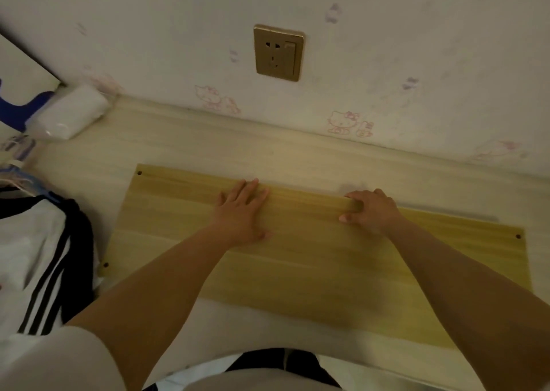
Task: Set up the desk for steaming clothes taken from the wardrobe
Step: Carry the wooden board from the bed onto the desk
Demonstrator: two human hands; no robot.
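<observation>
Pale bench (184, 143) against cartoon wallpaper, one wall socket (279, 52). One wooden board (297, 256) lay flat on it. Left hand (242, 212) flat on board, fingers straight; right hand (370, 212) curled over its far edge. One striped garment (38, 259) at left.

A matt yellowish wooden board (312, 259) lies on the paler wood-grain desk (208, 146), below a brushed-metal-look socket plate (279, 52).
</observation>
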